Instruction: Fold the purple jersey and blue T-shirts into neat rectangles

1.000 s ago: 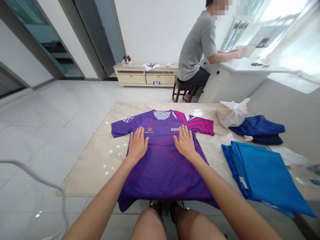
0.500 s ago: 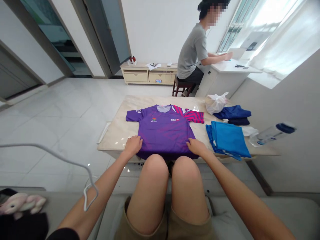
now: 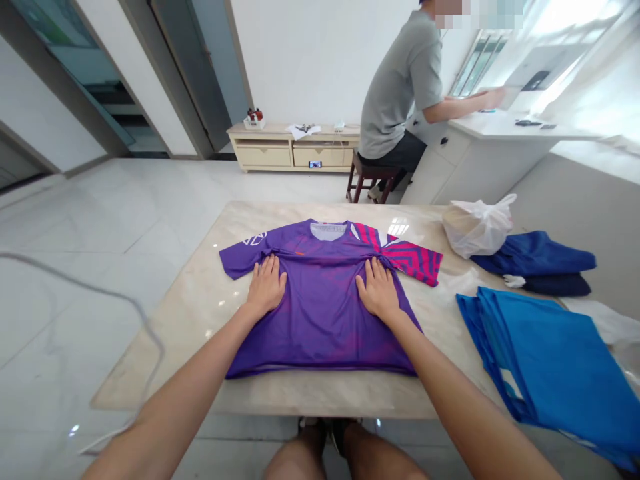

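A purple short-sleeved jersey (image 3: 327, 307) lies spread on the marble-patterned table (image 3: 170, 353), its collar away from me. One of its sleeves, at the right, has pink stripes. My left hand (image 3: 267, 285) rests flat on the jersey's left side below the armpit, fingers stretched out. On the opposite side my right hand (image 3: 379, 288) presses flat in the same way, fingers apart. A crease of bunched cloth runs across the chest between my fingertips and partly hides the chest prints. The hem lies on the tabletop, short of the near edge.
Folded blue cloth (image 3: 565, 360) lies at the table's right, overhanging the near edge. Behind it are dark blue garments (image 3: 540, 257) and a white plastic bag (image 3: 477, 223). A person (image 3: 400, 87) sits on a stool (image 3: 373, 173) by a white counter. A grey cable (image 3: 125, 300) hangs at left.
My hands have gone from pinching the jersey's lower sides to lying flat higher up. The jersey's hem now rests farther onto the table, and cloth has bunched at the chest. My view has moved closer.
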Action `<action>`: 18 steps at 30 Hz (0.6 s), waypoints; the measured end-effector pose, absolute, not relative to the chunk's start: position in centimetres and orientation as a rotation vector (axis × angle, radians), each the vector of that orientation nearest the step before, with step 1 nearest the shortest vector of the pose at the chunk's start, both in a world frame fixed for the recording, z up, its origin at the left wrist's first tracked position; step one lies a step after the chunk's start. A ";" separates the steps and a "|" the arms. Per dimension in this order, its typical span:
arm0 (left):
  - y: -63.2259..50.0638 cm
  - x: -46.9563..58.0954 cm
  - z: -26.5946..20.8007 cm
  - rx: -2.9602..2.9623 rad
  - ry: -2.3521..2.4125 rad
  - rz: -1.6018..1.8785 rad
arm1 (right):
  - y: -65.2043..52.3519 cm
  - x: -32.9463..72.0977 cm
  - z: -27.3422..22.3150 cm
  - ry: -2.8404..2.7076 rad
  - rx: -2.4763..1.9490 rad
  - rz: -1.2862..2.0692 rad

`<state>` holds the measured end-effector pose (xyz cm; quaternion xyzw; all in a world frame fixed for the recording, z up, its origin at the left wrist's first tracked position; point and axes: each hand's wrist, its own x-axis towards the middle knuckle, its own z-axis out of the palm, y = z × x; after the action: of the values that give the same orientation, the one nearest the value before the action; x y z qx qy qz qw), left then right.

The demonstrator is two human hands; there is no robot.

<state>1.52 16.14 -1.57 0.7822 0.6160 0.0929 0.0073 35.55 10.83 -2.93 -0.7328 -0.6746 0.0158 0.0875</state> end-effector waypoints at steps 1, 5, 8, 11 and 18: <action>18.3 1.8 -1.4 2.440 1.925 0.296 | 13.2 35.5 -2.6 -2.004 -2.198 0.054; 23.6 3.5 0.2 2.369 1.925 0.223 | 19.7 34.5 -0.8 -2.002 -2.286 0.132; 21.3 4.2 1.7 2.404 1.926 0.278 | 18.8 34.1 0.4 -2.030 -2.313 0.162; 13.6 3.0 2.3 2.517 1.897 0.490 | 11.7 34.9 0.8 -2.071 -2.184 0.041; -2.7 -2.0 0.7 2.406 1.911 0.304 | -9.5 37.7 -2.4 -2.098 -2.050 0.066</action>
<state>-1.99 -2.74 0.71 0.7790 0.6187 0.0984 0.0272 37.65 -9.46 -2.36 -0.6948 -0.7113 0.0224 0.1036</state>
